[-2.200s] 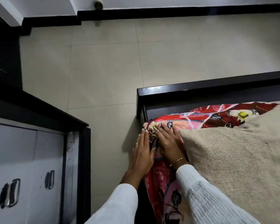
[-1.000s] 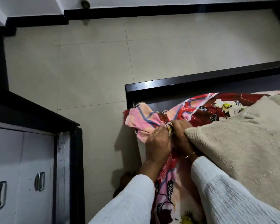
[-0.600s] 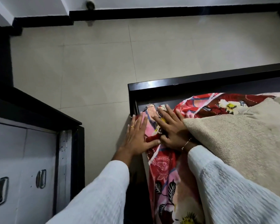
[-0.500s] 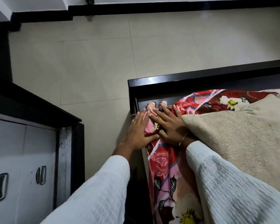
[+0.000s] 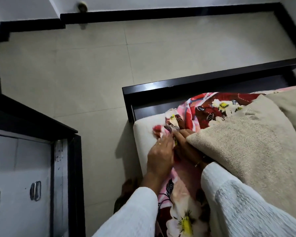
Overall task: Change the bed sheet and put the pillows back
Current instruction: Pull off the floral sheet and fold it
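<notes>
A red and pink floral bed sheet (image 5: 210,106) covers the bed; its corner is bunched up on the bare white mattress corner (image 5: 143,132). My left hand (image 5: 161,154) and my right hand (image 5: 186,144) meet at that bunched corner, both with fingers closed on the sheet fabric. A beige woven pillow (image 5: 246,142) lies on the sheet just right of my right hand and hides part of that wrist. A second pale pillow (image 5: 290,106) shows behind it at the right edge.
The black bed frame (image 5: 178,82) runs along the far side of the mattress. A grey cabinet with metal handles (image 5: 35,190) and a black top stands at the left. Pale tiled floor (image 5: 75,74) lies between cabinet and bed.
Both hands were flat, pressing the sheet at the bed corner. Now they grip the sheet corner, which is pulled back onto the mattress, and the white mattress corner is exposed.
</notes>
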`<state>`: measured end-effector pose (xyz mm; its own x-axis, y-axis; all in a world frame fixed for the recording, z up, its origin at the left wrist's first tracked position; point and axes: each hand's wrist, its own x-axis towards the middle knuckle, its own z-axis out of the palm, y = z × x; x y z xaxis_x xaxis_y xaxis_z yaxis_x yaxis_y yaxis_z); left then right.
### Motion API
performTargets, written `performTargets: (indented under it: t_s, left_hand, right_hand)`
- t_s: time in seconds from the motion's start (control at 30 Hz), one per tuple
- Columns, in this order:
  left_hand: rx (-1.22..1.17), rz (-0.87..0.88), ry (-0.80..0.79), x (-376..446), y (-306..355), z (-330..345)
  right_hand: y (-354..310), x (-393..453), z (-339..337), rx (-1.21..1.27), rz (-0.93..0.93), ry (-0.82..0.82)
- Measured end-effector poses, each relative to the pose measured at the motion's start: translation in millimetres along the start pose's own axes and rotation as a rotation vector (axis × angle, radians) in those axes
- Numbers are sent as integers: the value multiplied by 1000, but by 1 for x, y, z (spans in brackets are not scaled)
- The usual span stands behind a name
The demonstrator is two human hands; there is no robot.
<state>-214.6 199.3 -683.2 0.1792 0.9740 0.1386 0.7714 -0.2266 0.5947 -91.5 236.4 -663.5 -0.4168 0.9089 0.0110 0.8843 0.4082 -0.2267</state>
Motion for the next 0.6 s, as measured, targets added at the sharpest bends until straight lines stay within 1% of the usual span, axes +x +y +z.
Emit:
performTargets:
  t_s: [0.07, 0.13, 0.17, 0.23, 0.3, 0.4, 0.47, 0.6]
  left_hand:
    - [-62, 13, -13, -7, 21, 0]
    - [-132, 31, -25, -13, 33, -1]
    - [-125, 44, -30, -15, 33, -3]
    - [-72, 89, -55, -15, 21, -9]
    - [2, 87, -76, -10, 0, -18]
    - [152, 73, -135, -3, -33, -30]
    - [182, 87, -178, -2, -46, -40]
    - [200, 54, -186, 9, -44, -73]
  right_hand:
    - [6, -14, -12, -50, 15, 50]
    - [15, -24, -20, -83, -30, 97]
    - [16, -25, -22, -95, -52, 99]
    - [10, -21, -24, -95, -38, 86]
    - [0, -13, -16, -42, -29, 72]
    - [-18, -4, 0, -20, -112, 7]
    - [-34, 2, 3, 29, -99, 9]
    - [-67, 17, -11, 42, -29, 42]
